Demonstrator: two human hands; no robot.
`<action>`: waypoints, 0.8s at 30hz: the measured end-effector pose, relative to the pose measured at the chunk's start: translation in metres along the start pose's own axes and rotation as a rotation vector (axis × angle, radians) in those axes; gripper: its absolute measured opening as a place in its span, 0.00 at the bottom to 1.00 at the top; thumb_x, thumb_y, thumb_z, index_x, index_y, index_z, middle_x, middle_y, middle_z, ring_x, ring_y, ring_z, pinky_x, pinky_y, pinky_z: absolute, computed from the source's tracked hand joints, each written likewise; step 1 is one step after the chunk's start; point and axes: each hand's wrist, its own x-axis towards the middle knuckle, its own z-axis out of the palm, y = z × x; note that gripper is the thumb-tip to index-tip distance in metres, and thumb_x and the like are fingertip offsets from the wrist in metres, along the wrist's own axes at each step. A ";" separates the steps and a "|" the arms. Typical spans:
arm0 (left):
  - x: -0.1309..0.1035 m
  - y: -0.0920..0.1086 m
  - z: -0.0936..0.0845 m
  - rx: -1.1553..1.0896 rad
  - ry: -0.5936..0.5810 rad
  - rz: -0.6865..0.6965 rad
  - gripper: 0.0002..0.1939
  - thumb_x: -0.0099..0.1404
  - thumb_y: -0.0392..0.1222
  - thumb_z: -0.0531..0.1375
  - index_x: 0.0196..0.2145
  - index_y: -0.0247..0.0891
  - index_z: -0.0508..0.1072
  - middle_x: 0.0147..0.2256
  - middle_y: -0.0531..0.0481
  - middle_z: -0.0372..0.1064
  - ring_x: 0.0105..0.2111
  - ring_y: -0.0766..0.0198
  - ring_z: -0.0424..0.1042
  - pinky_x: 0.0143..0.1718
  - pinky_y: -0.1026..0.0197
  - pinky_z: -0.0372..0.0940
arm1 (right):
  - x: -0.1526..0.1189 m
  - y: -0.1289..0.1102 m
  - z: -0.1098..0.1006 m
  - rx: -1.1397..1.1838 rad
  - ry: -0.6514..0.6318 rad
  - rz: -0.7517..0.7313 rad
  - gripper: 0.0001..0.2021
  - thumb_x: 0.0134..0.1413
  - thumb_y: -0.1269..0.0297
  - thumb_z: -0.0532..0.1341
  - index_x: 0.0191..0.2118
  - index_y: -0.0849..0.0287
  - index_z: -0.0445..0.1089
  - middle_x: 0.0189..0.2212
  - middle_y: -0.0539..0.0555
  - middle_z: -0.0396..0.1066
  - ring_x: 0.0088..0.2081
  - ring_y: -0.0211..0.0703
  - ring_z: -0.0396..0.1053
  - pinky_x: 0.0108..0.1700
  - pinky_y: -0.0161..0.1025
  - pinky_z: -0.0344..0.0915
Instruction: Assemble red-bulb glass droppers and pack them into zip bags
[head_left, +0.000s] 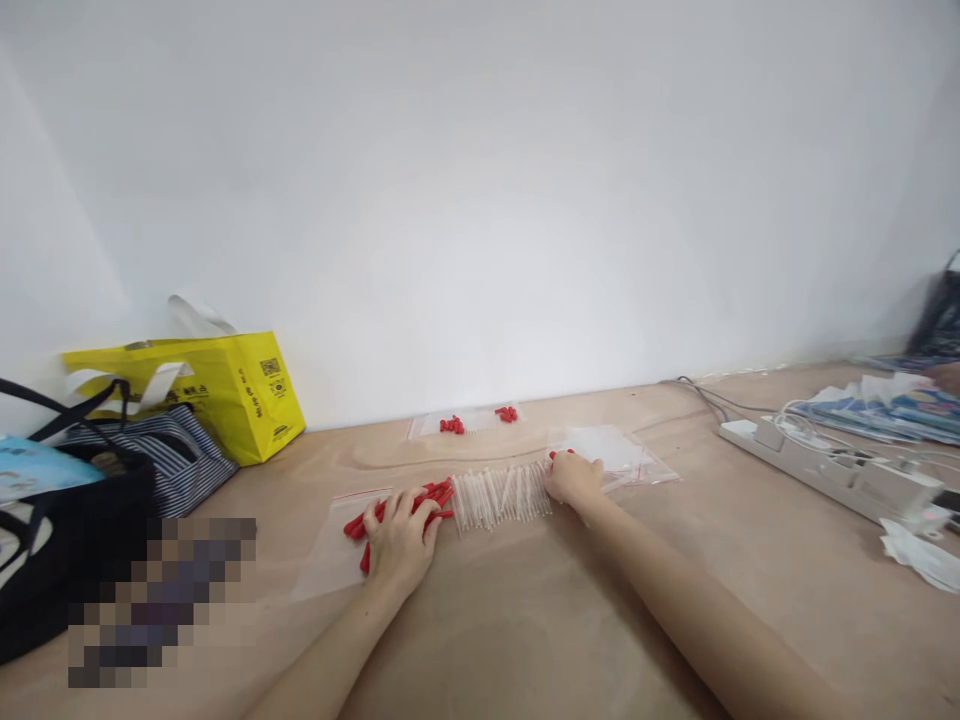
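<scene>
Several red pieces (356, 525) lie on a clear plastic bag (326, 555) at the left of centre. My left hand (401, 535) rests over them, its fingers spread and bent; whether it grips any is hidden. To its right, many thin whitish sticks (501, 497) lie side by side in a row on the table. At the row's right end is my right hand (574, 482), fingers curled, with a bit of red showing at the fingertips. What it holds is too small to make out. Beside it lie clear bags (630, 462).
Near the wall lies another clear bag (421, 428) with small red pieces. A yellow bag (274, 400), a striped pouch (176, 460) and a black bag (82, 540) stand left. On the right are a white power strip (802, 475), cables and blue-and-white packets (892, 405).
</scene>
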 end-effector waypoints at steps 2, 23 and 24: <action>-0.001 0.001 -0.001 -0.031 0.024 0.015 0.07 0.58 0.37 0.52 0.30 0.42 0.70 0.39 0.48 0.69 0.41 0.55 0.63 0.46 0.44 0.45 | 0.001 -0.001 0.000 -0.011 -0.004 0.001 0.11 0.46 0.70 0.53 0.35 0.61 0.70 0.34 0.61 0.71 0.37 0.48 0.68 0.41 0.48 0.49; -0.026 0.034 -0.021 -0.369 -0.258 0.201 0.08 0.60 0.42 0.55 0.37 0.47 0.71 0.37 0.52 0.69 0.39 0.58 0.64 0.41 0.51 0.46 | -0.076 0.018 -0.006 -0.078 0.059 -0.794 0.05 0.53 0.68 0.52 0.32 0.62 0.64 0.32 0.58 0.68 0.38 0.47 0.60 0.40 0.40 0.50; -0.026 0.034 -0.020 -0.373 -0.266 0.197 0.08 0.60 0.42 0.54 0.36 0.48 0.72 0.36 0.53 0.69 0.38 0.59 0.64 0.40 0.51 0.46 | -0.076 0.020 -0.004 -0.078 0.046 -0.800 0.05 0.53 0.67 0.53 0.31 0.61 0.64 0.32 0.57 0.68 0.38 0.47 0.60 0.40 0.41 0.50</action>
